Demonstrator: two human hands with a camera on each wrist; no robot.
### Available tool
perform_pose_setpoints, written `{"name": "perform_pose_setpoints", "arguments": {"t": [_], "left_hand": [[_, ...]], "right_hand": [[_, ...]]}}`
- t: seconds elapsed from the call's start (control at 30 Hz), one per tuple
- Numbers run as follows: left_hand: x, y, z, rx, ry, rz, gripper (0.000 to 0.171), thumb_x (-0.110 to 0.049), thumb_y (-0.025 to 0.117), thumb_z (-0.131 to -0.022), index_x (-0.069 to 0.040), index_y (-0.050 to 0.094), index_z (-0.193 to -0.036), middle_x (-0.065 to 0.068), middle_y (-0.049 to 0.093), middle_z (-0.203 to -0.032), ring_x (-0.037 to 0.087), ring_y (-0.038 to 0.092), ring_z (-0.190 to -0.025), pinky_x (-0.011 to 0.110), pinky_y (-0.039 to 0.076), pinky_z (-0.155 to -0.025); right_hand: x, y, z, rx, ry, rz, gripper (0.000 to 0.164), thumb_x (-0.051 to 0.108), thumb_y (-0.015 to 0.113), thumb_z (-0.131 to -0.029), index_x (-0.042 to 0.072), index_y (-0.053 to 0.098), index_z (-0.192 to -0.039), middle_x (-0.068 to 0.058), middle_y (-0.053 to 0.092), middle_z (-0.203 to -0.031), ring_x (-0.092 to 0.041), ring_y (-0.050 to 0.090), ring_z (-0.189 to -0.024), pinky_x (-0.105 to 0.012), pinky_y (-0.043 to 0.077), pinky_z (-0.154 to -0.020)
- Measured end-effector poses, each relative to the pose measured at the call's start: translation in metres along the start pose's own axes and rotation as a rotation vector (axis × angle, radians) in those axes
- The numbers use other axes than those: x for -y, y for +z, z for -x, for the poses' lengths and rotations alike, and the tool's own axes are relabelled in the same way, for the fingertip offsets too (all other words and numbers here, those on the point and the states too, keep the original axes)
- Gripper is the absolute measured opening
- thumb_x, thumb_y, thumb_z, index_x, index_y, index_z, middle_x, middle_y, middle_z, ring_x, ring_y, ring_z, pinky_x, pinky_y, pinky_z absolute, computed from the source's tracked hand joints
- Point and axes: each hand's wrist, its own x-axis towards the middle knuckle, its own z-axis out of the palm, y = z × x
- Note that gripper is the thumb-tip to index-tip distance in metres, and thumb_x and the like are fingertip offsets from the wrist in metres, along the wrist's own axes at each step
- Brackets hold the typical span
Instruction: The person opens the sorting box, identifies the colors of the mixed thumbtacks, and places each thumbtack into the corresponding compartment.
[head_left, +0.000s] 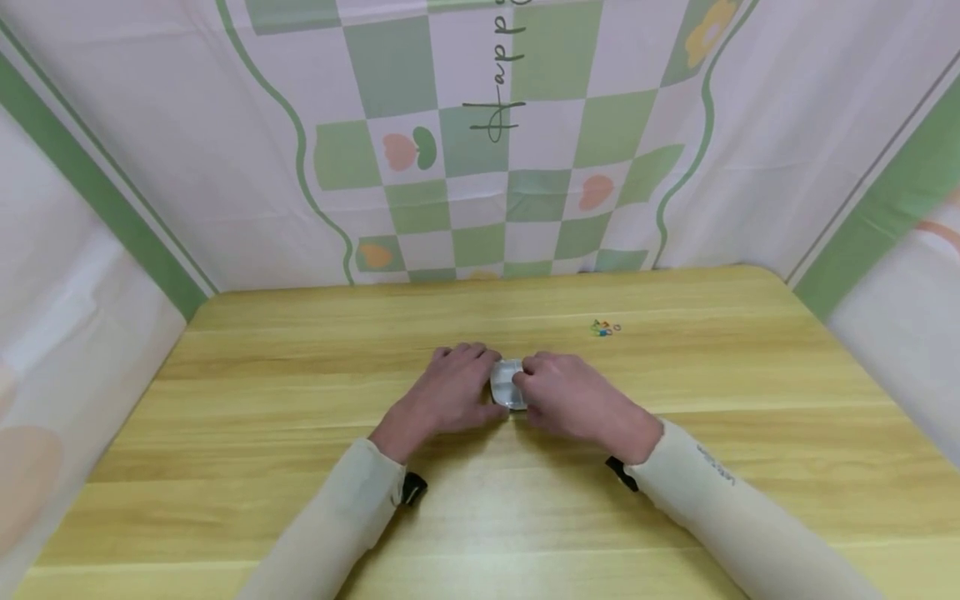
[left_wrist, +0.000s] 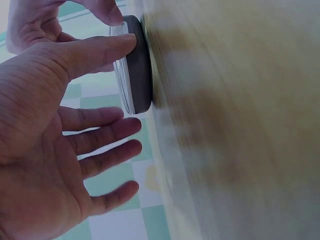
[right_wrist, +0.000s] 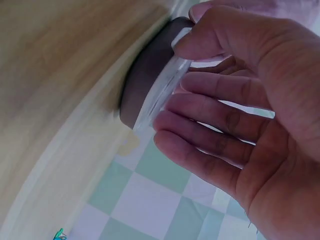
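Note:
A small rounded-square case [head_left: 506, 385] lies on the table in the middle of the head view. Its base [left_wrist: 139, 67] is dark, and its top [right_wrist: 162, 90] is pale and see-through. My left hand [head_left: 455, 390] grips the case from the left, the thumb [left_wrist: 107, 50] on the near side and the fingers round toward the far side. From the right, my right hand [head_left: 573, 398] pinches the top's edge; its thumb [right_wrist: 200, 42] lies at the near corner and its other fingers bend along the far side. The right hand covers part of the top.
Several tiny coloured pieces [head_left: 602, 328], some ring-shaped, lie on the wooden table [head_left: 300, 350] beyond the right hand. Behind the table's far edge hangs a green-and-white checked cloth [head_left: 480, 196]. Black straps [head_left: 412, 489] sit at both wrists.

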Motion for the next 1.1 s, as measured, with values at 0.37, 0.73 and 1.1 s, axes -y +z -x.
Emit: {"name": "perform_pose_setpoints", "arguments": {"t": [0.37, 0.73, 1.1], "left_hand": [[0.0042, 0.0028, -0.0013, 0.057, -0.079, 0.048, 0.067, -0.063, 0.058, -0.077, -0.014, 0.053, -0.123, 0.001, 0.05, -0.123, 0.021, 0.044, -0.115, 0.047, 0.029, -0.095], [0.0036, 0.0016, -0.0019, 0.049, -0.057, 0.082, 0.065, -0.059, 0.061, -0.077, -0.012, 0.055, -0.122, 0.0, 0.052, -0.118, 0.018, 0.048, -0.107, 0.044, 0.033, -0.092], [0.0028, 0.0024, -0.001, 0.047, -0.064, 0.113, 0.063, -0.057, 0.064, -0.076, -0.012, 0.056, -0.12, -0.001, 0.053, -0.114, 0.017, 0.048, -0.103, 0.041, 0.035, -0.089]], "right_hand": [[0.0052, 0.0031, -0.0022, -0.014, -0.006, 0.078, 0.016, 0.015, 0.067, -0.07, 0.007, 0.058, -0.079, 0.0, 0.049, -0.069, -0.011, 0.043, -0.058, -0.025, 0.037, -0.049], [0.0054, 0.0093, -0.0032, -0.064, -0.019, 0.109, 0.019, 0.022, 0.069, -0.071, 0.008, 0.058, -0.076, -0.001, 0.051, -0.068, -0.01, 0.043, -0.056, -0.024, 0.036, -0.047], [0.0072, 0.0065, -0.0019, -0.042, -0.065, 0.141, 0.013, 0.015, 0.067, -0.07, 0.008, 0.057, -0.075, 0.0, 0.051, -0.065, -0.009, 0.04, -0.054, -0.023, 0.036, -0.048]]}}
